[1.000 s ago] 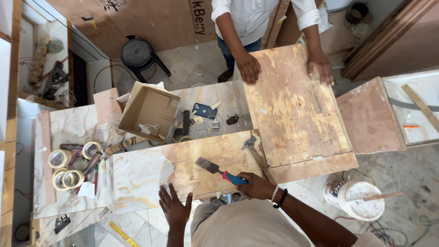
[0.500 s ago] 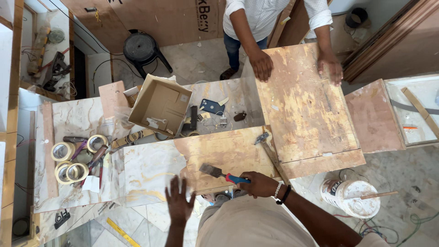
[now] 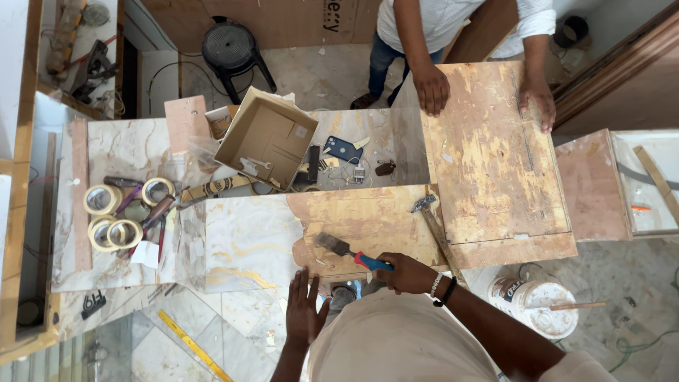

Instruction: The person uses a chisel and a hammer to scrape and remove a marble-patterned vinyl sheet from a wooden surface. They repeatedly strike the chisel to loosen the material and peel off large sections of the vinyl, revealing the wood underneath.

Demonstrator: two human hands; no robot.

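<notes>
On plywood board (image 3: 368, 219), right hand (image 3: 407, 272) gripping brush (image 3: 346, 251)

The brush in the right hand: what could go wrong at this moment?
1. The hammer lies close beside the right hand; a wide stroke of the brush may knock it.
2. The co-worker's hands rest on the big board; if it shifts, the hammer may slide off.

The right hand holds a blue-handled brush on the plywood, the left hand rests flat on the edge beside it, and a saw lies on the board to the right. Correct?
Not quite. In the head view the tool lying by the right hand is a hammer, not a saw. The rest stands: that hand holds the blue-handled brush on the plywood, and the left hand rests flat at its edge.
</notes>
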